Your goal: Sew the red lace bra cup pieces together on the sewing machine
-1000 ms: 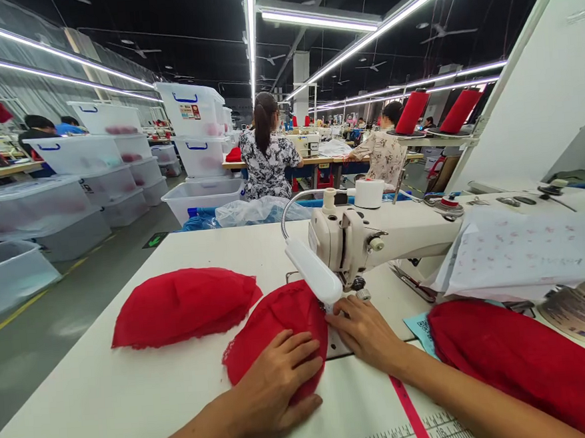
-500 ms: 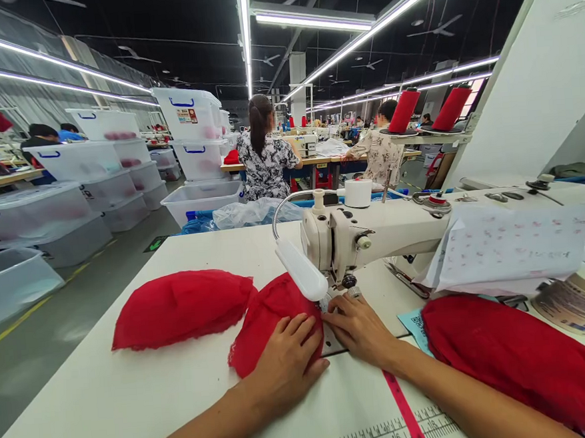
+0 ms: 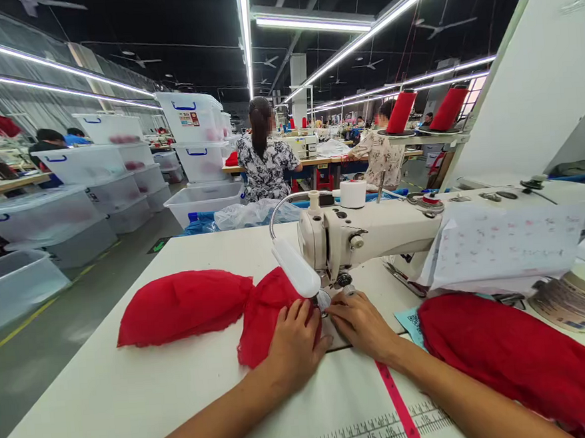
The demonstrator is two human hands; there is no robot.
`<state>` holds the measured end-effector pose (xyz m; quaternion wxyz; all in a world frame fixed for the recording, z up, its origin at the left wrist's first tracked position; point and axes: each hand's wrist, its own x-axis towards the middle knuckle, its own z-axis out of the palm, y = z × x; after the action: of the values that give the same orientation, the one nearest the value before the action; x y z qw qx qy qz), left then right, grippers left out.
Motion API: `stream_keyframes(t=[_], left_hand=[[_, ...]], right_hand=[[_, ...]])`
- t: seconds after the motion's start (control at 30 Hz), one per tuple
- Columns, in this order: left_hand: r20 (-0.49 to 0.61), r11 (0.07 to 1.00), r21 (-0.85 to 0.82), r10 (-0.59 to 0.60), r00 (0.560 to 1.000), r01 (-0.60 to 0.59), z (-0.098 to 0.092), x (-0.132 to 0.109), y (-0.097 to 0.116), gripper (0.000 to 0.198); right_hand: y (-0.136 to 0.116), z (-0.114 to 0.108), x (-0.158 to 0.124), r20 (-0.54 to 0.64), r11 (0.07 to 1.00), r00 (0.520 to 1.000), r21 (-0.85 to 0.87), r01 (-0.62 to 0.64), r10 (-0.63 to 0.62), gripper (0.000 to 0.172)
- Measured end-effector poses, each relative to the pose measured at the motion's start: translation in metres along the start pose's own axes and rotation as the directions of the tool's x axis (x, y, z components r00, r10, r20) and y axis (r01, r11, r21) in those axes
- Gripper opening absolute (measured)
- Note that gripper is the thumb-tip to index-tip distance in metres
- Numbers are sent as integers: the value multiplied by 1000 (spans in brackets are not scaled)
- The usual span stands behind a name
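My left hand (image 3: 296, 342) lies on a red fabric piece (image 3: 262, 321), fingers stretched out over it and thumb apart. The piece is curved like a cup, and its right edge sits under the needle area of a white sewing machine (image 3: 329, 240). Close to the presser foot is my right hand (image 3: 362, 321), its thumb and fingers drawn together beside the fabric's edge; what is between the fingertips is hidden. Another red cup-shaped piece (image 3: 183, 307) lies flat to the left, touching the first. A white lamp head (image 3: 296, 269) partly covers the fabric.
A red fabric bundle (image 3: 507, 351) rests at the right, near a tape roll (image 3: 573, 296) and a paper sheet (image 3: 512, 244) hung on the machine. Metal scissors or tweezers (image 3: 404, 279) lie behind my right hand. Clear plastic bins (image 3: 195, 159) stand beyond the table; two co-workers sit ahead.
My left hand and the red fabric under it have moved a little away from me, toward the needle. My right hand stays beside the presser foot. The view has shifted slightly.
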<state>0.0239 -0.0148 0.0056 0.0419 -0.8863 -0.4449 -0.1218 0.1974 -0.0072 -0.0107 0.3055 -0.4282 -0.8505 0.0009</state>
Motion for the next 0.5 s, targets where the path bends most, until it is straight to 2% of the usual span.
stream_keyframes(t=[0.07, 0.13, 0.23, 0.3, 0.4, 0.5], left_hand=[[-14, 998, -24, 50, 999, -50, -5, -4, -6, 43], [-79, 989, -47, 136, 988, -140, -14, -14, -18, 40], [-255, 968, -41, 230, 939, -248, -31, -38, -38, 28], [-307, 955, -13, 278, 910, -296, -40, -56, -47, 23], [-260, 937, 14, 341, 903, -350, -42, -77, -51, 22], [-215, 947, 16, 317, 923, -322, -33, -85, -49, 27]], right_hand=[[2, 0, -1, 1, 1000, 1000, 12, 1, -1, 22], [3, 0, -2, -13, 1000, 1000, 23, 15, -15, 22], [4, 0, -3, -41, 998, 998, 39, 39, -37, 22], [2, 0, -4, -51, 996, 997, 63, 68, -64, 23], [-8, -2, -5, -44, 982, 988, 112, 151, -147, 23], [-24, -5, -5, -4, 960, 968, 131, 248, -250, 24]])
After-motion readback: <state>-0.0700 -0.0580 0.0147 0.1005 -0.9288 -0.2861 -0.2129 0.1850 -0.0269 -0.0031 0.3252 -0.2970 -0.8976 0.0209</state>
